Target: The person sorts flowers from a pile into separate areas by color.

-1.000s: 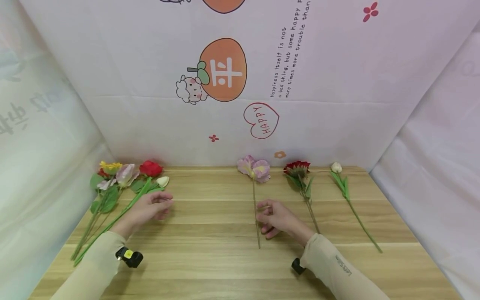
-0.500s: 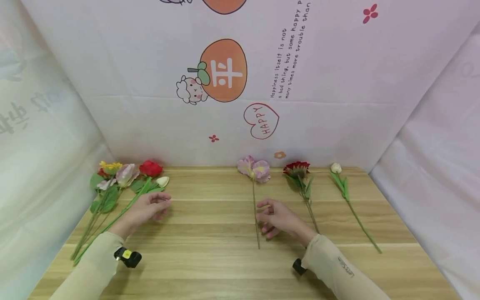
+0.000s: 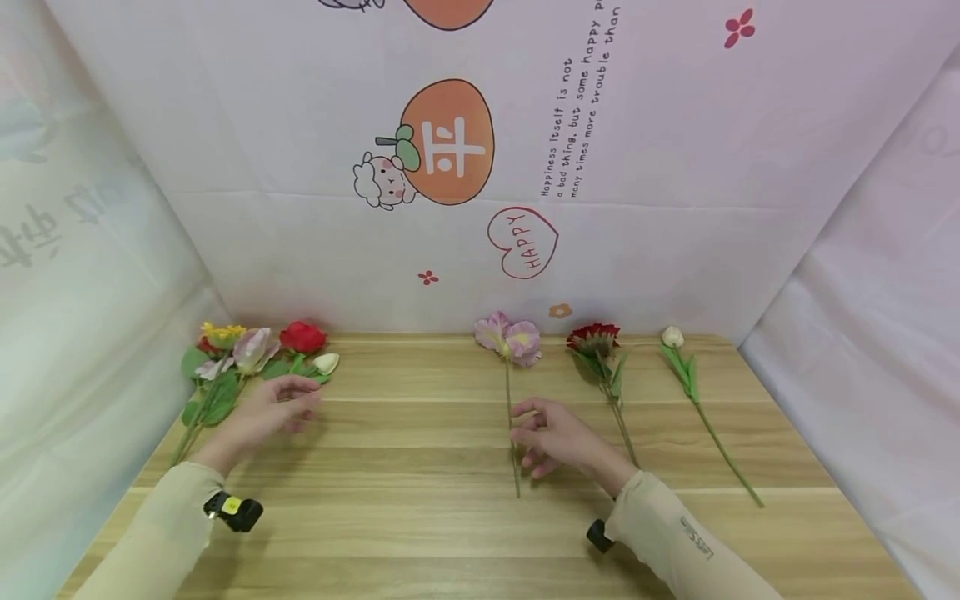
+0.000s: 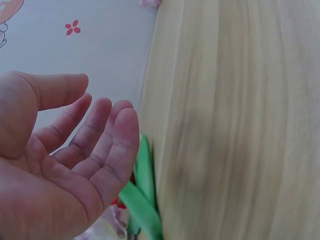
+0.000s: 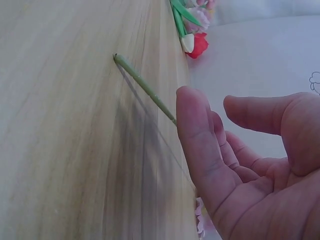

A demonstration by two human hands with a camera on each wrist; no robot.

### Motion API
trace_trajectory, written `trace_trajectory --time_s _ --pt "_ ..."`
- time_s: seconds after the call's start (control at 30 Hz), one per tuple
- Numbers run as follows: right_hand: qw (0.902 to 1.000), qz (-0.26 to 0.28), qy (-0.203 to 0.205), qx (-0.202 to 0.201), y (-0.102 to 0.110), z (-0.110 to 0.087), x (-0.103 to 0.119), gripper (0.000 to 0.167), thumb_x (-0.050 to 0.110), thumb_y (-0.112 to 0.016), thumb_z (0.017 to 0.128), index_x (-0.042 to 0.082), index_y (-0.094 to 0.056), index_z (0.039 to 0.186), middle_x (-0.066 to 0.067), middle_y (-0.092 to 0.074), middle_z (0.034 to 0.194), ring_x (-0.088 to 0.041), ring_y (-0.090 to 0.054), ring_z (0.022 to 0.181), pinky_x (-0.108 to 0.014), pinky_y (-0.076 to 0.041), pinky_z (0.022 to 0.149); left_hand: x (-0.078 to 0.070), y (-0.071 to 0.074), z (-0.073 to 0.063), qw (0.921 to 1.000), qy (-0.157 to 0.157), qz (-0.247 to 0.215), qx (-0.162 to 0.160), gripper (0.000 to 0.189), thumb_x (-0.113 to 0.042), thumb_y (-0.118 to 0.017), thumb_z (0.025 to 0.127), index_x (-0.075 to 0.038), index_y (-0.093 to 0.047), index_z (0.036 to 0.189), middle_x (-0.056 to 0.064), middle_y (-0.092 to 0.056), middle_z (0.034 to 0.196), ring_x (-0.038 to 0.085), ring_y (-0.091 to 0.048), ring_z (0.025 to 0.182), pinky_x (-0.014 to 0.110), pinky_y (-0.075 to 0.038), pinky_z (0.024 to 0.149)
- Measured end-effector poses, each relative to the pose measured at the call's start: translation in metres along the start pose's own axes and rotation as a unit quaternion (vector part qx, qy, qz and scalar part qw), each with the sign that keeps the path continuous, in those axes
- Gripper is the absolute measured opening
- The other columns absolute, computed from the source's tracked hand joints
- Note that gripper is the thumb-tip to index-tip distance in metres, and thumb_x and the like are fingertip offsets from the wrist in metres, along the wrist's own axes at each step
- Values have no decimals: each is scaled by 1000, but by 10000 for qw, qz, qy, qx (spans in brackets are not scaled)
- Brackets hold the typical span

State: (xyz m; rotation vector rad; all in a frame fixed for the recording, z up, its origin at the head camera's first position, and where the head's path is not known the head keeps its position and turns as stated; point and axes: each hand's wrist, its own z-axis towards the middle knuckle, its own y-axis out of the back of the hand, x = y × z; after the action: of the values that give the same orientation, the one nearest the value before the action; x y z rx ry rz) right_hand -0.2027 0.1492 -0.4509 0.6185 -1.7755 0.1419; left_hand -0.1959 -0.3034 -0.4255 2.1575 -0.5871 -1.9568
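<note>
My left hand [image 3: 261, 419] hovers with loosely bent fingers over a bunch of artificial flowers at the left, holding nothing. Among these flowers are a red rose [image 3: 303, 336], a yellow flower [image 3: 223, 335], a pale purple flower [image 3: 256, 350] and a white tulip [image 3: 326, 363]; the hand and sleeve hide part of their stems. Beside the thin stem of a single light purple flower [image 3: 521, 342] is my right hand [image 3: 561, 439], fingers relaxed and thumb apart. In the right wrist view that flower's stem [image 5: 145, 88] passes behind the fingers, which do not grip it.
Right of the purple flower lie a dark red flower [image 3: 595, 340] and a white tulip [image 3: 672, 337], each on its own stem. The wooden table [image 3: 420, 517] ends at a printed white cloth [image 3: 360, 275] behind; more white cloth hangs at both sides.
My left hand has drawn back slightly to the left and now covers more of the bunch's green stems. My right hand stays almost still, and no flower has visibly moved.
</note>
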Motion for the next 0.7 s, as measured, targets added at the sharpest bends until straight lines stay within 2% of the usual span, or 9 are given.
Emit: trace_trajectory --time_s 0.13,0.3,0.37,0.43,0.53,0.6,0.7 --pt "10000 2 57 76 -1 -2 2 41 12 -64 101 1 -50 138 -22 -60 114 -26 -68 71 -45 -62 61 0 14 -2 9991 -146 369 -122 46 -22 -61 104 11 -51 134 27 -60 120 32 -67 101 43 -61 80" --pt "9998 20 105 153 -2 -7 5 41 12 -63 102 1 -49 138 -24 -59 115 -26 -68 71 -44 -62 60 2 35 -5 9907 -275 1300 -308 48 -27 -60 104 11 -52 134 29 -60 123 36 -67 100 37 -62 75" --pt "9997 31 130 183 -2 -9 7 40 11 -63 102 0 -49 138 -25 -59 115 -26 -68 71 -44 -62 60 4 43 -5 9844 -334 1684 -394 47 -26 -60 104 11 -54 132 29 -62 122 36 -67 98 34 -61 71" --pt "9997 40 148 206 -2 -11 8 40 12 -63 102 0 -49 138 -25 -59 115 -26 -68 71 -44 -62 60 7 51 -5 9747 -479 2120 -516 42 -24 -61 103 10 -58 128 28 -65 118 36 -68 96 35 -60 71" --pt "9995 37 187 246 -2 -13 10 39 12 -63 102 0 -49 137 -25 -58 116 -26 -68 71 -44 -62 60 12 60 -3 9551 -739 2772 -738 34 -20 -64 100 9 -64 119 24 -70 107 39 -68 94 47 -58 78" --pt "9994 12 227 268 -2 -14 10 39 13 -63 102 0 -49 136 -25 -58 115 -25 -68 71 -44 -62 60 16 65 -2 9436 -765 3117 -810 30 -16 -67 98 10 -67 114 24 -71 101 42 -67 95 55 -55 82" --pt "9992 -24 276 296 -2 -14 10 39 13 -64 102 0 -50 135 -25 -58 114 -25 -68 71 -44 -62 60 23 69 -2 9388 -508 3332 -710 29 -12 -67 96 12 -66 112 27 -70 100 47 -65 97 60 -52 84"
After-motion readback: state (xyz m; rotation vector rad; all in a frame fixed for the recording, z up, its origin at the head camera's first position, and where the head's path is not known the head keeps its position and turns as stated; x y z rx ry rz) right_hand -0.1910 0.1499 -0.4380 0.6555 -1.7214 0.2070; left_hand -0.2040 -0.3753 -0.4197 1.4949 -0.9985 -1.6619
